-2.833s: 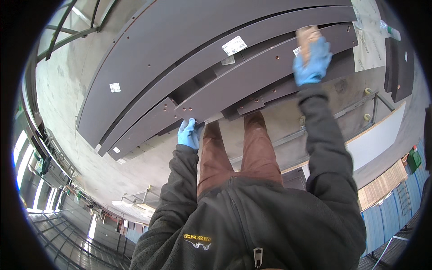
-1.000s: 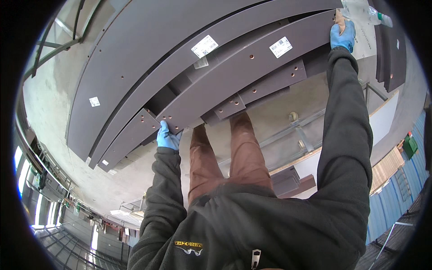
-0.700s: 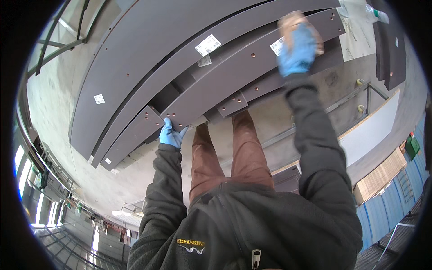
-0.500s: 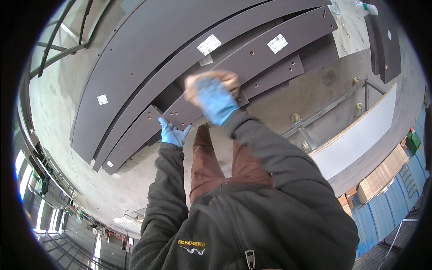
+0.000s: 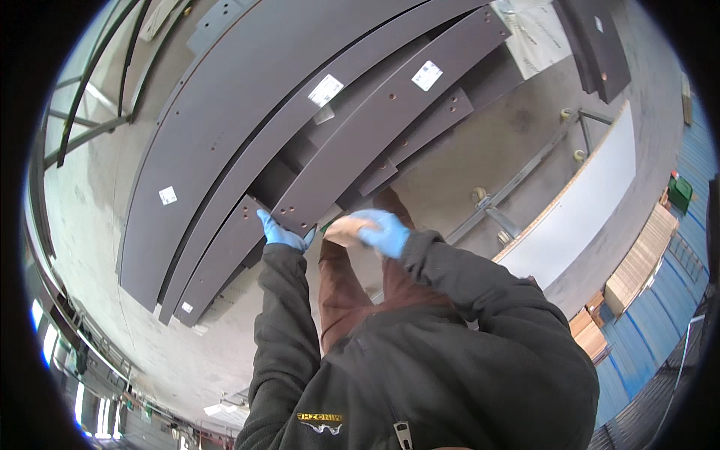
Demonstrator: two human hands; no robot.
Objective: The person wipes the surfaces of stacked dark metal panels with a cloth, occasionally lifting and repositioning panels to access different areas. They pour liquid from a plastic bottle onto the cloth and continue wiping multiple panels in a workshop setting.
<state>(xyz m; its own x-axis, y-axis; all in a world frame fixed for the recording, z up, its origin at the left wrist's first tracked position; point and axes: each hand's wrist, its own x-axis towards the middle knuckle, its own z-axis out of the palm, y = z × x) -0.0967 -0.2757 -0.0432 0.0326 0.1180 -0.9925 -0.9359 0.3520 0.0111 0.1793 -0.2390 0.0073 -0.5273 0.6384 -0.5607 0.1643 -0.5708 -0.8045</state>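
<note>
My left hand point(image 5: 282, 233), in a blue glove, is at the near end of a long dark grey-brown panel point(image 5: 360, 136) with drilled holes and a white label. Its fingers and thumb straddle the panel's end, gripping it. To the right, my right hand point(image 5: 386, 232), also gloved in blue, is closed on a folded tan cloth point(image 5: 345, 230). The cloth is slightly blurred and hangs off the panel's near edge, above my trouser legs. Beside the held panel lie a shorter drilled panel point(image 5: 435, 126) and a wide dark panel point(image 5: 217, 112).
More dark panels point(image 5: 596, 49) are stacked at the far right. A metal frame with casters point(image 5: 495, 191) stands right, beside a white board point(image 5: 577, 210). Metal bars point(image 5: 94, 135) rise at the left. Cardboard stacks point(image 5: 637, 259) and a green bin point(image 5: 680, 193) lie farther right.
My right hand has moved the cloth off the panels, nearer to me. My left hand now sits closer around the panel's end. The view has shifted and turned slightly.
</note>
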